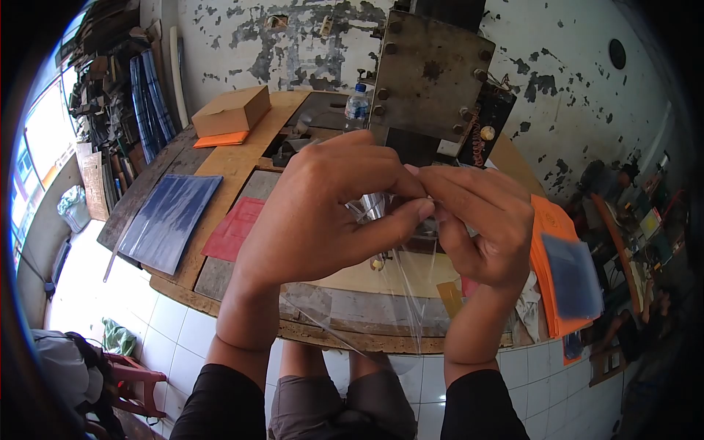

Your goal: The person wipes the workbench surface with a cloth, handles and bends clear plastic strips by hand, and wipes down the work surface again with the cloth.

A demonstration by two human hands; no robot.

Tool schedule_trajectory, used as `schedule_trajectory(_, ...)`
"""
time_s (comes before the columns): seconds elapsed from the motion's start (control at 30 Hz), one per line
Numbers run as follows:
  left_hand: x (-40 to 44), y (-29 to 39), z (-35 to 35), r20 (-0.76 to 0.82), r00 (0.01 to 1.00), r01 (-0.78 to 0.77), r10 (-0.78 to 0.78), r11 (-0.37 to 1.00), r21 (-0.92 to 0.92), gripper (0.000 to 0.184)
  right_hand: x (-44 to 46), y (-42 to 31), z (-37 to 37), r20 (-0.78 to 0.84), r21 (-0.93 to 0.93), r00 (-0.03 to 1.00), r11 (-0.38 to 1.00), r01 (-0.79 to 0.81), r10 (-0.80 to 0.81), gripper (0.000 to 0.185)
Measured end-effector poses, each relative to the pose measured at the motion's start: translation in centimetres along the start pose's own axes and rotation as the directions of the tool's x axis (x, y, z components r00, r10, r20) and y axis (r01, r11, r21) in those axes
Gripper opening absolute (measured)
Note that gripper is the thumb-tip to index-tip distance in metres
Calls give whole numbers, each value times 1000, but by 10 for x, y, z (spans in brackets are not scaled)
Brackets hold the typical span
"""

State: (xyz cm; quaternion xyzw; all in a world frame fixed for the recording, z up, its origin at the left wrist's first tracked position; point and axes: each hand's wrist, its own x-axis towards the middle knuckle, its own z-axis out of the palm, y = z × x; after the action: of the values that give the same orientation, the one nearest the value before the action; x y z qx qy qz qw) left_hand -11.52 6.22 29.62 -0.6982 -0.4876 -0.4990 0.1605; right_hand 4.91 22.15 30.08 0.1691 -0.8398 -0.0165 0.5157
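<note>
My left hand (334, 209) and my right hand (488, 220) meet in front of me, above the front of a worktable. Thumb and fingers are pinched together on each, at the edge of a thin transparent plastic sheet (411, 293). The sheet hangs down from the fingertips in creases, past the table's front edge. Its exact outline is hard to make out. Behind the hands stands a heavy bolted metal machine (433, 73), its lower part partly hidden by them. A pale board (345, 279) lies below the hands.
On the left are a stack of bluish plastic sheets (172, 220), a red sheet (235, 227) and a cardboard box (231, 110). A water bottle (357, 106) stands near the machine. Orange sheets (546, 227) with a bluish stack (576, 275) lie right. A stool (136, 385) stands lower left.
</note>
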Motion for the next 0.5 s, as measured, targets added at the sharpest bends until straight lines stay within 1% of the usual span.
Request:
schedule_trajectory(0.13,0,1,0,-14,1000,5,-6,1000,-14,9,1,0,1,-19,5,1000,1000,13,-12,38)
schedule_trajectory(0.27,0,2,-3,10,1000,24,-24,1000,14,9,0,0,2,-8,-11,1000,1000,3,-3,38)
schedule_trajectory(0.37,0,-1,0,-6,1000,-3,3,1000,0,9,0,0,0,4,-20,1000,1000,5,-5,38)
schedule_trajectory(0.5,0,1,1,4,1000,18,-18,1000,8,9,-1,1,0,15,-32,1000,999,7,-7,37)
